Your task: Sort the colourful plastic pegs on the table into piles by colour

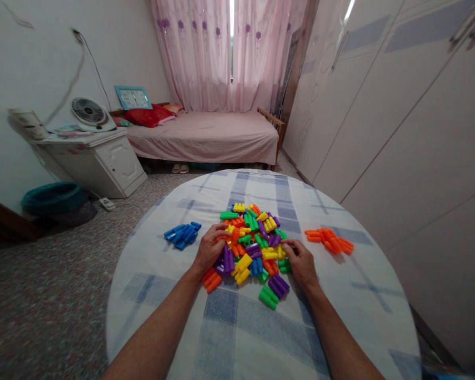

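Note:
A mixed heap of plastic toy blocks [243, 262], shaped like joined tubes in yellow, green, purple, orange and blue, lies mid-table. My left hand [210, 248] is at the heap's left side, its fingers closed on an orange block [235, 236] at the fingertips. At the right edge, my right hand [302, 262] has its fingers partly stretched and apart, touching the heap beside yellow and green blocks, with nothing seen held. A separate group of blue blocks [182, 235] lies left of my left hand. Orange blocks [330, 240] are grouped right of my right hand.
The round table [261, 338] wears a blue and white checked cloth. Beyond it stands a bed [217, 129] before pink curtains [206, 58]. A white cabinet [121, 163] with a fan [90, 112] and a bin [55, 198] are left; a wardrobe [399, 132] is right.

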`<state>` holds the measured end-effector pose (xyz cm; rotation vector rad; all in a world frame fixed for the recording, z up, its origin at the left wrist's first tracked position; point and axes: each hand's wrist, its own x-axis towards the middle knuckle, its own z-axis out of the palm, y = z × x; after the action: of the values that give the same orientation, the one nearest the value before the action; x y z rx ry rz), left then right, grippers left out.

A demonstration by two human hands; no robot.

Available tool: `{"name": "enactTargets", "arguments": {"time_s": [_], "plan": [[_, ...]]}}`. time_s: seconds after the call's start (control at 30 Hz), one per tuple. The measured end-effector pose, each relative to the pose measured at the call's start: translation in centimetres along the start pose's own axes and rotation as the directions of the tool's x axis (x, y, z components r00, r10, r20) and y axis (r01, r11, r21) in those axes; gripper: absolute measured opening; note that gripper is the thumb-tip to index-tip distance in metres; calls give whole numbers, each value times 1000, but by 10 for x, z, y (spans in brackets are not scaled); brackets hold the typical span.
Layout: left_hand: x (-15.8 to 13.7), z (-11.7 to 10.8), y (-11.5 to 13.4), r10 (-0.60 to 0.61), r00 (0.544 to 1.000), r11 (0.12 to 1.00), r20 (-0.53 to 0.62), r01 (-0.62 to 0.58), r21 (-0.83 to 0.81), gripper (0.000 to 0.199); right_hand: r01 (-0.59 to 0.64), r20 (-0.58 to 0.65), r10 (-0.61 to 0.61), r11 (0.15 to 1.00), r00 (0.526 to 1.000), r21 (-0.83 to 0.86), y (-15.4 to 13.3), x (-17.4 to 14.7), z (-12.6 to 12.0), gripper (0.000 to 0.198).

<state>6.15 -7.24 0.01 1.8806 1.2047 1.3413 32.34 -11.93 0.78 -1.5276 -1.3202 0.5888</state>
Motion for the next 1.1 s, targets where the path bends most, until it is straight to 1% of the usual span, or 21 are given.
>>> {"name": "enactTargets", "arguments": {"time_s": [0.13,0.37,0.63,0.8,1.0,1.1], "plan": [[0,0,5,7,1000,1000,-30,-8,-11,24,-11,0,11,1000,1000,20,-2,-1,0,32],[1,1,6,18,998,999,-61,-15,50,17,-31,4,31,999,1000,41,-5,-2,0,34],[1,1,3,5,999,998,-50,-2,55,17,-37,20,36,999,999,20,-2,-1,0,30],[1,1,2,5,999,999,-44,-3,47,16,-22,15,22,1000,1000,18,1,0,0,32],[1,1,4,-4,998,1000,-57,6,30,15,-33,9,33,999,999,14,-1,-1,0,32],[1,1,2,5,999,999,-39,-3,37,22,-32,13,32,999,999,17,-2,-1,0,32]]}}
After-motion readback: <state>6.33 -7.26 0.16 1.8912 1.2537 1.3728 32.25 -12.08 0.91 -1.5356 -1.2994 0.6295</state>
